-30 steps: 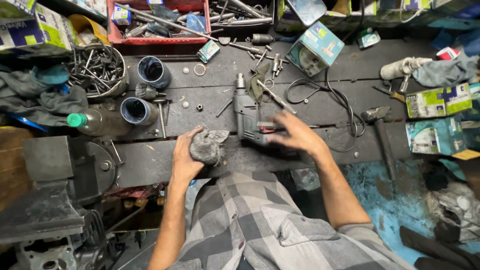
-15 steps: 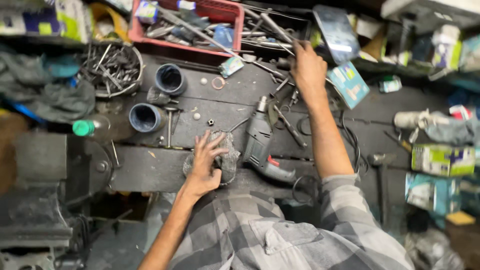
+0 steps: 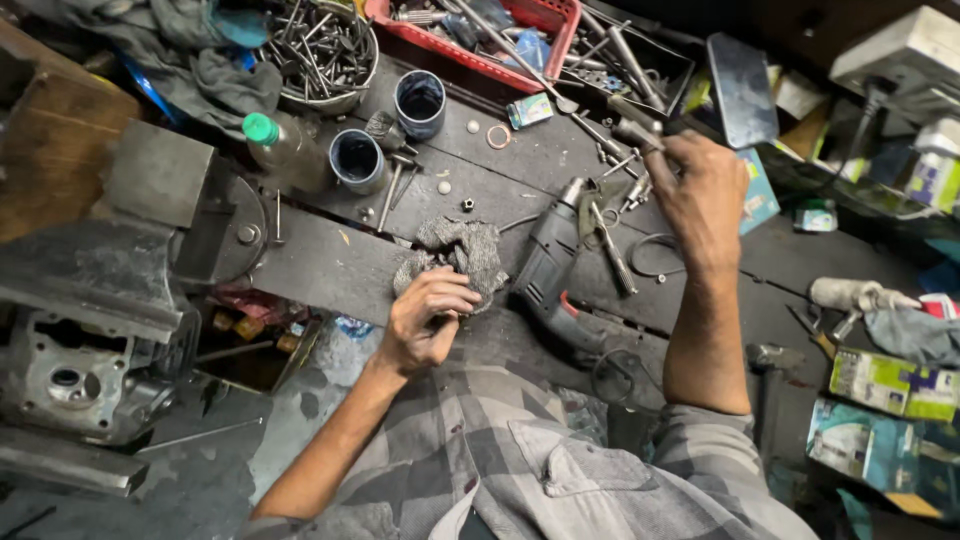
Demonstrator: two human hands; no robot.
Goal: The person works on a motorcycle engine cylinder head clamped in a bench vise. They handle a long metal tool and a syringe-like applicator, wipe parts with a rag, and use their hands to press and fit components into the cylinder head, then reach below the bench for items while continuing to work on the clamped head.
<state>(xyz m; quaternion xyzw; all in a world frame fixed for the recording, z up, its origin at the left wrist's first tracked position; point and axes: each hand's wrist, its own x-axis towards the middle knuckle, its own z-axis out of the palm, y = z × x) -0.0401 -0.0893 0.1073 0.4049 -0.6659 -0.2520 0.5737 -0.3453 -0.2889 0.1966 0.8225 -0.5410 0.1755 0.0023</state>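
Observation:
My left hand [image 3: 428,318] rests on the near edge of the dark workbench [image 3: 330,265], its fingers curled on a grey greasy rag [image 3: 458,255]. My right hand [image 3: 700,185] is raised over the right part of the bench and grips a metal tool [image 3: 632,130] by its handle. Between the two hands lies a grey electric drill [image 3: 548,268] with its chuck pointing away from me. A pair of pliers [image 3: 610,245] lies just right of the drill.
A red tray [image 3: 545,20] of tools stands at the back, a bowl of nails and bolts [image 3: 322,50] to its left. Two dark cups [image 3: 358,160] and a green-capped bottle [image 3: 280,145] stand nearby. A vise [image 3: 165,215] sits at the left. Boxes crowd the right.
My right hand has drawn back from the red tray toward me, now holding a metal tool. My left hand has stayed on the rag. The camera has shifted right.

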